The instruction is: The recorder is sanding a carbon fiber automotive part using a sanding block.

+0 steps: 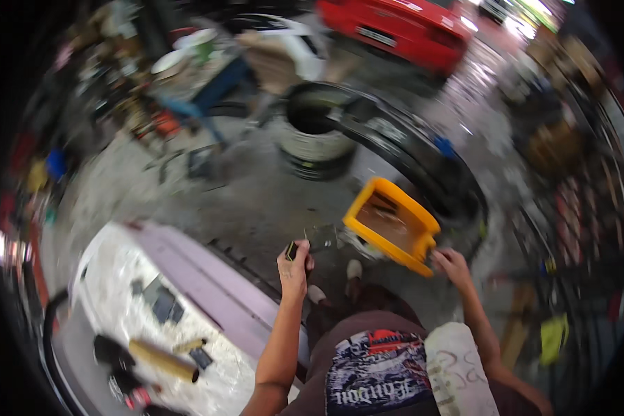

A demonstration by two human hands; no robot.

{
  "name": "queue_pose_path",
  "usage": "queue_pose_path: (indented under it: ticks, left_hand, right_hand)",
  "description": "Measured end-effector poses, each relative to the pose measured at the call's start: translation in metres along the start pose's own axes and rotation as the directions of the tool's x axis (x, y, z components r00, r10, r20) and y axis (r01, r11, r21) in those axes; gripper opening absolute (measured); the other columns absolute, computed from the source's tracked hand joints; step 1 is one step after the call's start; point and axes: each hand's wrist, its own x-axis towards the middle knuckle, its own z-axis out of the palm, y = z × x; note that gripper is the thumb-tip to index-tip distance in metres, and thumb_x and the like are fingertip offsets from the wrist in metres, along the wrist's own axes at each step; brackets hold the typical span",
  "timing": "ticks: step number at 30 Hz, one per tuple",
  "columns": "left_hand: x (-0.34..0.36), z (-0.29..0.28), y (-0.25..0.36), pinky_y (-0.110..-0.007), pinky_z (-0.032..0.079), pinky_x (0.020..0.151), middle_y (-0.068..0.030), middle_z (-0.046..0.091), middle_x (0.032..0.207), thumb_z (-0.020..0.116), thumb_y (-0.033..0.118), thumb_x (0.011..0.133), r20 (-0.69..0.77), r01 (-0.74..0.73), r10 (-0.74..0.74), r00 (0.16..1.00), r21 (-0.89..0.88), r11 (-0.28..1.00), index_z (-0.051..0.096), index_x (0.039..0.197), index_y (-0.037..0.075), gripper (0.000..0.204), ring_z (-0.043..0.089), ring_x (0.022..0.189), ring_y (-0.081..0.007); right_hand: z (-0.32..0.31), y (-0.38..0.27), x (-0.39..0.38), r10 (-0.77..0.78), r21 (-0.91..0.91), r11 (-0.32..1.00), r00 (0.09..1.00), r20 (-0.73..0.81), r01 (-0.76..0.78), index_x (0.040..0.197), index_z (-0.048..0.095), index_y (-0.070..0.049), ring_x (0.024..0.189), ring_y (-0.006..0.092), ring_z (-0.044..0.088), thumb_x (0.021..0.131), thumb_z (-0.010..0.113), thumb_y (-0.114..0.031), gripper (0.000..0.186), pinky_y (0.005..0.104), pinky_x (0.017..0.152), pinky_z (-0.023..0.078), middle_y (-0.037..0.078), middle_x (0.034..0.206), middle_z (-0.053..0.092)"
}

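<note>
My left hand (295,269) is closed around a small dark block with a yellow edge (292,251). Just past its fingertips a thin grey sheet (320,237) shows; whether the hand touches it I cannot tell. My right hand (452,267) is closed at the near right corner of a yellow plastic tub (375,238), seemingly gripping its rim. The tub is tilted, with murky brownish contents and a dark piece inside. Some blur covers the scene.
At lower left, a white and lilac panel (208,281) bears a cardboard tube (163,360) and dark sheets (163,305). Ahead, a black curved car part (395,135) rests by a round drum (315,145). A red car (402,31) stands farther off. Clutter lines both sides.
</note>
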Motion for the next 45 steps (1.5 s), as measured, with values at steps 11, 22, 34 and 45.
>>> queue_pose_path:
  ticks: [11,22,34,45]
  left_hand:
    - [-0.074,0.156,-0.054,-0.031,0.045,0.055,-0.0023,0.054,0.067,0.071,0.018,0.096,0.487,0.345,-0.334,0.807,0.069,0.936,0.059,0.099,0.006,0.017,0.052,0.053,-0.0136]
    - [-0.068,0.128,-0.124,-0.026,0.054,0.054,-0.0053,0.063,0.083,0.062,0.020,0.102,0.504,-0.038,-0.341,0.794,0.600,0.799,0.046,0.136,0.004,0.041,0.063,0.063,-0.0108]
    - [-0.039,-0.113,0.009,-0.030,0.056,0.052,-0.0085,0.068,0.096,0.064,0.009,0.097,-0.176,-0.214,0.334,0.926,0.484,0.849,0.057,0.117,0.004,0.022,0.067,0.065,-0.0145]
    - [0.007,-0.453,0.173,-0.046,0.056,0.080,-0.0203,0.076,0.095,0.070,0.029,0.089,-0.651,0.423,0.613,0.448,0.758,0.497,0.076,0.094,0.004,0.026,0.073,0.093,-0.0363]
  right_hand:
    - [0.067,-0.073,-0.069,0.217,0.834,0.551,0.970,-0.111,-0.028,0.110,0.066,-0.003,0.079,0.0136,0.068,0.094,0.077,-0.019,0.024,0.0280,0.072,0.057,0.003,0.090,0.068]
    - [-0.045,0.043,-0.135,0.167,0.326,0.944,0.928,-0.333,-0.053,0.101,0.071,-0.005,0.074,0.0053,0.054,0.096,0.073,-0.023,0.019,0.0237,0.064,0.045,-0.003,0.082,0.058]
    - [-0.168,0.320,-0.118,0.372,0.214,0.919,0.908,-0.194,-0.331,0.090,0.059,-0.012,0.060,0.0098,0.049,0.093,0.077,-0.027,0.023,0.0271,0.055,0.043,-0.002,0.073,0.053]
    - [-0.112,0.313,-0.117,0.509,0.129,0.858,0.792,-0.337,-0.496,0.087,0.052,-0.008,0.046,0.0162,0.048,0.090,0.078,-0.018,0.029,0.0331,0.041,0.041,0.005,0.067,0.051]
